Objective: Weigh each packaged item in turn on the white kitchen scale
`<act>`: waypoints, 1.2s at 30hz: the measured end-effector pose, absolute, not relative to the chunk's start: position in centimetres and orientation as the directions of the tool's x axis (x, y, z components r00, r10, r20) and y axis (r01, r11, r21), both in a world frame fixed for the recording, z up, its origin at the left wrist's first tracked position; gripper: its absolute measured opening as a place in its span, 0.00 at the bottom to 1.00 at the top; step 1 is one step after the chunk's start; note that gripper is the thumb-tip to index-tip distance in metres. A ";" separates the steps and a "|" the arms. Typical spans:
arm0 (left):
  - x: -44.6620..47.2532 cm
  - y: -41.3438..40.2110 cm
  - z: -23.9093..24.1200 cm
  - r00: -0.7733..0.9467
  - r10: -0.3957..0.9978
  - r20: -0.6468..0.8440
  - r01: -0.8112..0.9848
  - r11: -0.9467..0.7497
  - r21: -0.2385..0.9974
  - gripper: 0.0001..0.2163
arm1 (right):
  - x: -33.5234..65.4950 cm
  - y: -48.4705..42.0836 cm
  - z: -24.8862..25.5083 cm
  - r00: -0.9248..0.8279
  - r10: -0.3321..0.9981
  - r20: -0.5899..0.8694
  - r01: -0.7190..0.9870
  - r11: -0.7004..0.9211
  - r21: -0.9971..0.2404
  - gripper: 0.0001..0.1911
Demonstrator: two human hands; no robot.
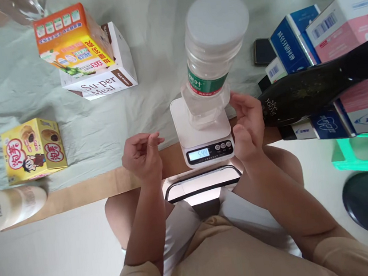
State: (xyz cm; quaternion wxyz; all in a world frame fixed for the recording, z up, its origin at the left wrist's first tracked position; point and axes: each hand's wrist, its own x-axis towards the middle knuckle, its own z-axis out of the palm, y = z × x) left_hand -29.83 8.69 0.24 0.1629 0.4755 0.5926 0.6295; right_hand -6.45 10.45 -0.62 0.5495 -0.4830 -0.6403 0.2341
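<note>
A white digital kitchen scale (184, 142) sits at the table's near edge, its lit display seeming to read 544. Standing upright on it is a large clear plastic bottle (207, 108) with a green label and a wide white lid. My right hand (248, 125) is just right of the bottle and scale, thumb and fingers apart, fingertips close to the bottle's lower side; whether they touch it I cannot tell. To the left of the scale, my left hand (143, 157) hovers over the edge with fingers curled in and thumb against them, nothing visible inside.
At left are a yellow snack box (34, 149), a cream bottle (14, 207) near the edge, and an orange box (73, 39) on a white Su-per Meal box (106, 82). At right, a dark glass bottle (318, 88) lies before blue boxes (289, 42) and pink-white boxes (351, 23). A phone (263, 52) lies nearby.
</note>
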 end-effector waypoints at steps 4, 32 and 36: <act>-30.5 8.4 0.5 -0.435 0.807 0.399 0.321 -0.275 0.906 0.20 | -6.4 10.5 -0.4 0.073 0.834 0.547 0.392 0.480 -0.785 0.31; -36.1 7.7 2.7 -0.475 0.794 0.380 0.083 -0.389 0.917 0.13 | -8.5 15.0 23.0 -0.237 0.960 0.152 0.925 0.271 -0.267 0.14; -36.1 7.9 2.6 -0.480 0.807 0.344 0.060 -0.361 0.931 0.14 | -7.5 16.7 24.8 -0.168 0.983 0.068 0.949 0.180 -0.260 0.15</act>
